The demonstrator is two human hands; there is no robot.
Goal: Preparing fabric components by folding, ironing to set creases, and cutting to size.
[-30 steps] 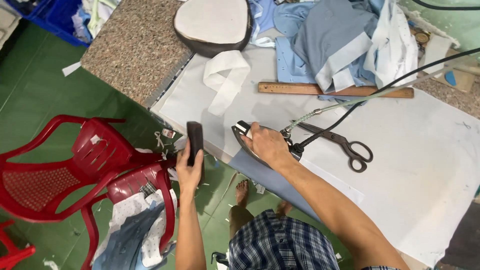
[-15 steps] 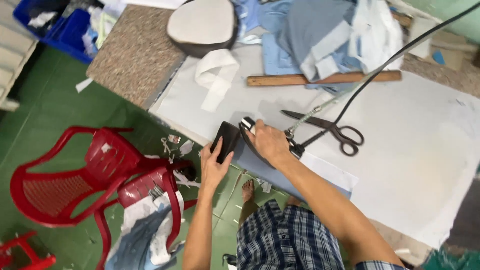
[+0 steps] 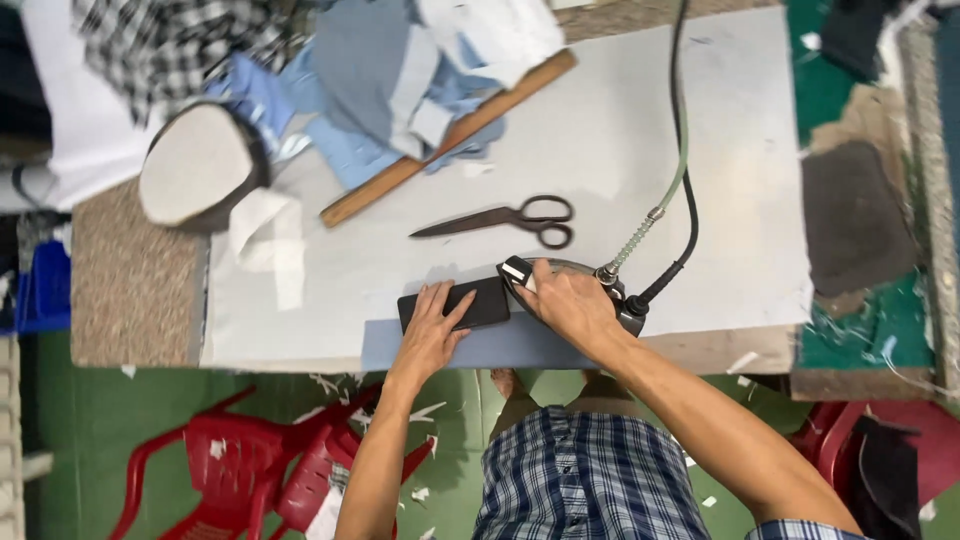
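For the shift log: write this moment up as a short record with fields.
Left hand: left hand lies flat on the dark fabric piece
Right hand: right hand grips the iron
Surface: white ironing table, blue cloth strip along its near edge
Nearby: scissors and wooden ruler behind the hands
Back: pile of blue fabric
Floor: red plastic chair

One iron (image 3: 590, 290), one scissors (image 3: 510, 220), one wooden ruler (image 3: 450, 135), one dark fabric piece (image 3: 470, 303), two red chairs (image 3: 240, 470).
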